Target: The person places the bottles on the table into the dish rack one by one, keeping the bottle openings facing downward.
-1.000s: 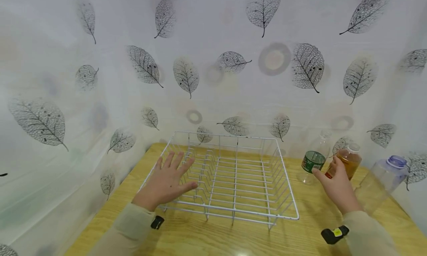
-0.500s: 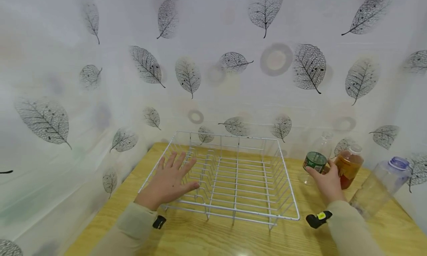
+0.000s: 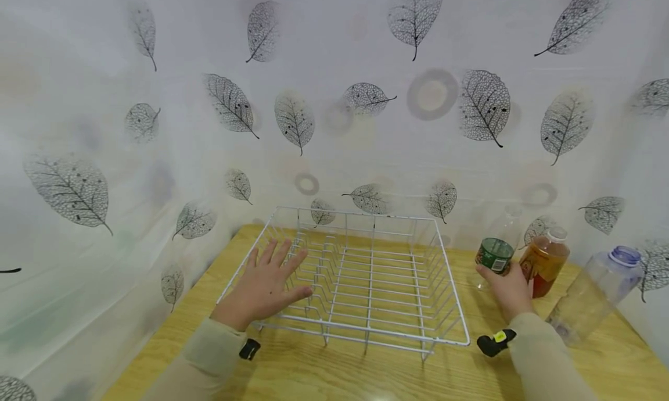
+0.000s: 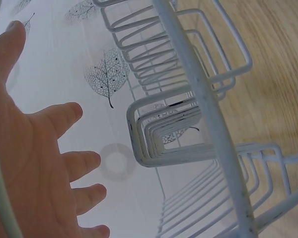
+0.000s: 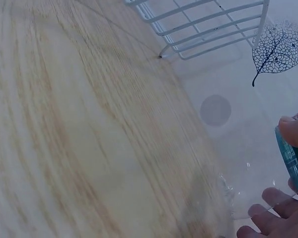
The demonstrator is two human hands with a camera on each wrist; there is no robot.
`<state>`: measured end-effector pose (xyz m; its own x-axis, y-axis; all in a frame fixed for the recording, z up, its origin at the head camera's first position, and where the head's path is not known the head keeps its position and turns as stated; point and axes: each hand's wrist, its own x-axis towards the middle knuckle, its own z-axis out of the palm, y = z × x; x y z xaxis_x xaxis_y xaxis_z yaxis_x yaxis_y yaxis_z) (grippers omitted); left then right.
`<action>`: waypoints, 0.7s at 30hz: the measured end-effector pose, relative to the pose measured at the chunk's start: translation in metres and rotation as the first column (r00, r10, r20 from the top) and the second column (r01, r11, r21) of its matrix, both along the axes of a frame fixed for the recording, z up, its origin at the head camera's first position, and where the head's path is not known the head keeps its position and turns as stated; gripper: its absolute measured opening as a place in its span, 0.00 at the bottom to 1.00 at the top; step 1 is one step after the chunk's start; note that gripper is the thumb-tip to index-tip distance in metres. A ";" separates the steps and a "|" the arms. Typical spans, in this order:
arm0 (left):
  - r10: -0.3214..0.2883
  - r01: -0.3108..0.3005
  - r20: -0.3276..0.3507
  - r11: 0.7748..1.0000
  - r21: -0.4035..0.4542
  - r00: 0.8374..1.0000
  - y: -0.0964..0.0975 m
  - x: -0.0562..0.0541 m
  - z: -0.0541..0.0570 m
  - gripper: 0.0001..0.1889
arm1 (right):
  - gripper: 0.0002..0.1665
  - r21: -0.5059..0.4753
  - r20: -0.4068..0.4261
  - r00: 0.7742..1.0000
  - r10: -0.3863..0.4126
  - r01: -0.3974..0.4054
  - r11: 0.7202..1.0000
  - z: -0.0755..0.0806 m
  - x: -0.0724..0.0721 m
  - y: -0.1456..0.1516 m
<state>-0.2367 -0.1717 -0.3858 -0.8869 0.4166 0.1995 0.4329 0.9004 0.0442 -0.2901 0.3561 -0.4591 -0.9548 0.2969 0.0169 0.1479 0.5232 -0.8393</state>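
A clear plastic bottle (image 3: 495, 254) with a green label stands near the back right of the table. My right hand (image 3: 511, 287) holds it, the thumb on the near side of the label. In the right wrist view, the other fingers (image 5: 283, 213) reach round the bottle's far side. A white wire dish rack (image 3: 366, 329) takes up the middle. Over its left side my left hand (image 3: 263, 287) is spread, palm down and holding nothing. The left wrist view shows that hand's straight, parted fingers (image 4: 82, 166) beside the rack's wires.
Just right of the right hand stands a bottle of amber liquid (image 3: 549, 264). Farther right is a larger clear bottle (image 3: 596, 296) with a purple neck. A pale leaf-print curtain (image 3: 334, 151) encloses the wooden table (image 3: 449, 383) at the back and sides.
My right hand has moved left from beside the amber bottle to the green-labelled bottle and taken hold of it. The left hand stays over the rack.
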 end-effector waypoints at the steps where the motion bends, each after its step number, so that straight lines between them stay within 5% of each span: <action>1: -0.001 0.001 -0.004 1.000 -0.001 1.000 0.000 0.000 0.000 0.44 | 0.58 0.008 -0.010 1.000 0.002 -0.002 1.000 0.002 0.002 0.000; 14: -0.024 0.024 -0.047 1.000 0.007 0.999 -0.001 -0.005 0.002 0.44 | 0.55 0.027 -0.098 0.987 0.127 -0.125 0.992 0.040 0.027 -0.014; 21: -0.059 0.064 -0.108 0.997 0.045 0.992 0.002 -0.003 0.010 0.44 | 0.54 0.164 -0.168 0.956 0.240 -0.213 0.963 0.077 0.046 -0.038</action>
